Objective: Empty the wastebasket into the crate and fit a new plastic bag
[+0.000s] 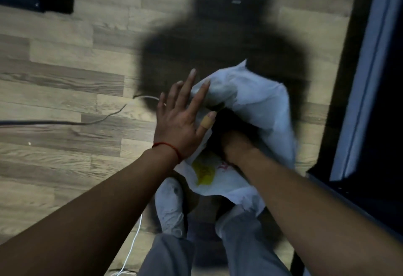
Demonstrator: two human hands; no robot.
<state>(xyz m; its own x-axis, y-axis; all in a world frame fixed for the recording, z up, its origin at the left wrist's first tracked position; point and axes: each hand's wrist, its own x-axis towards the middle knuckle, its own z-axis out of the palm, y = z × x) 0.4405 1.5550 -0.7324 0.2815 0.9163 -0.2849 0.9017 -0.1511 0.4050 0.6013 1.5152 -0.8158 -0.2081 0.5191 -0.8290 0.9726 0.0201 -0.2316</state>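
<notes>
Presently the white plastic bag (257,101) is held above the wooden floor (65,92), directly ahead of the person and over the feet. Its dark mouth opens toward the viewer; the long axis runs from near right to far, slightly tilted. The right hand (234,147) is pushed into that mouth, and its fingers are hidden in the dark interior, so their spread and any grip cannot be determined. The left hand (181,123) lies flat against the bag's left outer face, fingers (192,79) extended and fanned, pressing the film and not closed on it; a plaster wraps the thumb and a red cord circles the wrist. The bag therefore sits between the two hands, the right nearer its opening. A yellow printed patch (204,172) shows on the near fold.

No wastebasket or crate can be identified in view. In my judgement the bag is being opened out for fitting, and the next move depends on the right hand spreading the mouth from inside.

A dark cable (65,122) and a white cable (133,245) lie on the floor. Lighting is dim, with a heavy shadow ahead and dark furniture (370,79) at right.
</notes>
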